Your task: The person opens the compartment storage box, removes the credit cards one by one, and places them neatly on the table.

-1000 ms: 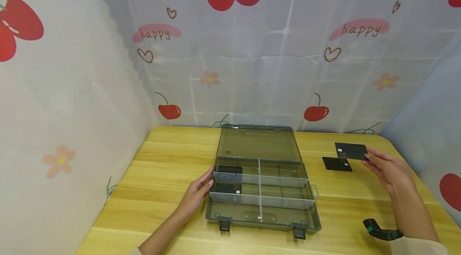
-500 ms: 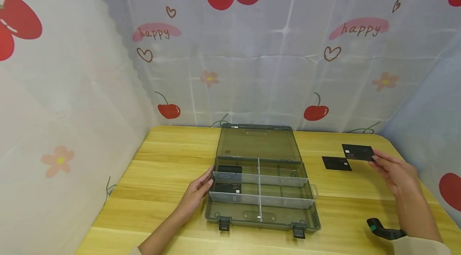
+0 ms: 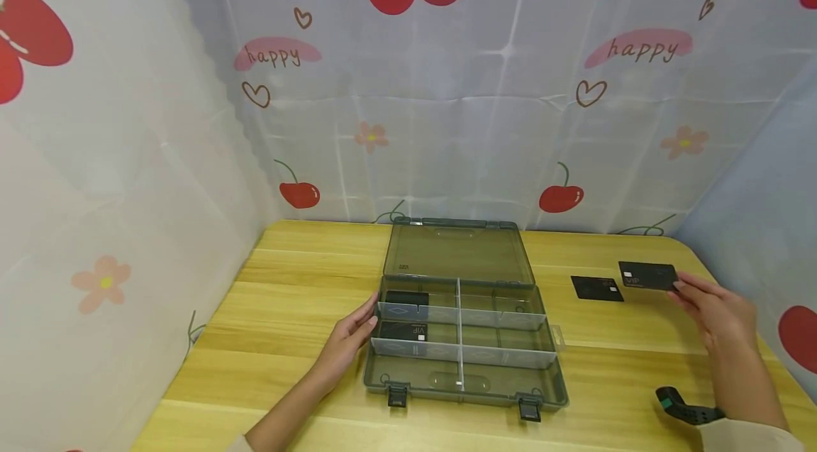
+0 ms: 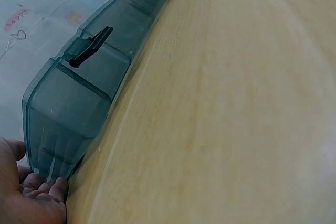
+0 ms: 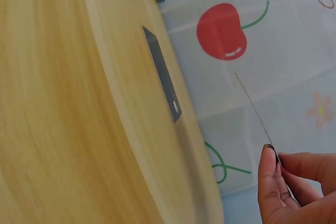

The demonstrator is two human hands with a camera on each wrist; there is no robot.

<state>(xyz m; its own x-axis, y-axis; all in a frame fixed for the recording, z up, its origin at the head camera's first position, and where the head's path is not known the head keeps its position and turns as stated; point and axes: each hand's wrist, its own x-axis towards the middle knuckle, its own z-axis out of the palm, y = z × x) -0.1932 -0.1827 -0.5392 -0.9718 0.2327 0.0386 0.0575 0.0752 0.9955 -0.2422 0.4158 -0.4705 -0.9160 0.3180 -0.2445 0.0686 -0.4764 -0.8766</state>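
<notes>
My right hand (image 3: 720, 306) pinches a black VIP card (image 3: 647, 276) by its right edge, held up at the table's right. In the right wrist view the card is seen edge-on between thumb and fingers. A second black card (image 3: 597, 289) lies on the table just left of it. My left hand (image 3: 347, 342) rests against the left wall of a translucent grey-green compartment box (image 3: 466, 399). In the left wrist view its fingertips touch that wall low down, with the thumb near the rim. The box's lid (image 3: 458, 253) is folded back. Black cards (image 3: 402, 331) sit in two left compartments.
White dividers (image 3: 507, 358) split the box into several compartments. Two dark latches (image 3: 398, 396) hang at its front. A dark wristband (image 3: 686, 409) is on the right wrist. The wooden table (image 3: 306, 260) meets a cherry-printed cloth (image 3: 421, 154) at the back and sides.
My right hand has moved right and slightly down with the card, which now stands apart from the lying card instead of overlapping it. The left hand and box stay as they were.
</notes>
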